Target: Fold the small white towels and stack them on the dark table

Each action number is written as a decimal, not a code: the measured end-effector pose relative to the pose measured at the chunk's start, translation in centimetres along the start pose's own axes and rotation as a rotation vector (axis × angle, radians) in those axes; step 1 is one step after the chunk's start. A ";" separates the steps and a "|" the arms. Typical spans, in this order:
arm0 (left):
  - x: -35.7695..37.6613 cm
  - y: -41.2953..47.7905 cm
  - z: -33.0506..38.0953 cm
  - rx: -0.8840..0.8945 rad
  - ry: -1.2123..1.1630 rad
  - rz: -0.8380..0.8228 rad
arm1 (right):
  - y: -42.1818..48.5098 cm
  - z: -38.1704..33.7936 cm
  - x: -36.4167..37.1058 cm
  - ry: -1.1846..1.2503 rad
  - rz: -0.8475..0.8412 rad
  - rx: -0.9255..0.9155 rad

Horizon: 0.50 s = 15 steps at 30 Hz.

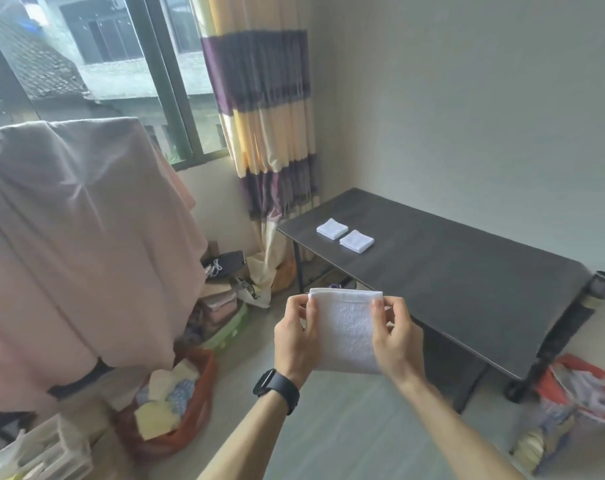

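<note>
I hold a small white towel [346, 332] up in the air in front of me, left of the dark table's [467, 282] near edge. My left hand [296, 336] pinches its upper left corner and my right hand [396, 337] pinches its upper right corner. The towel hangs down between them, folded over at the top. Two folded white towels lie side by side on the table's far left end, one [332, 229] further back and one [356, 241] nearer.
A pink cloth [79, 244] drapes over a rack at the left. An orange bag of fabrics [176, 400] sits on the floor below it. Another red bag [578, 393] lies by the table's right leg. A striped curtain [263, 105] hangs behind the table.
</note>
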<state>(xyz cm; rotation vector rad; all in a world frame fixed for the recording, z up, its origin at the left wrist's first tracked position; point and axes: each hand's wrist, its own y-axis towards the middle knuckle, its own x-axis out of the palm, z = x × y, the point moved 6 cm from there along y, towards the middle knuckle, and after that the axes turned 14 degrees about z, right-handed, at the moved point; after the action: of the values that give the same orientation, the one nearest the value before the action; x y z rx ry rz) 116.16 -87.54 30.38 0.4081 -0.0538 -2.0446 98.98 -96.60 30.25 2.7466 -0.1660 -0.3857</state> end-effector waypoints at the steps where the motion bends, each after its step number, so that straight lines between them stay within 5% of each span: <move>1: 0.6 1.9 -0.4 -0.008 0.005 0.017 | 1.5 0.2 1.8 0.002 -0.016 -0.007; 15: 13.3 30.5 -11.5 -0.105 0.034 -0.061 | 18.9 9.5 29.4 -0.111 -0.066 0.077</move>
<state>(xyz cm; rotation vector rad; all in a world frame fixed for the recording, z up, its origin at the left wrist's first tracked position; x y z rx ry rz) 139.72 -112.44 22.37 0.3831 0.0876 -2.0898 123.14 -122.13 21.53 2.8126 -0.1206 -0.5612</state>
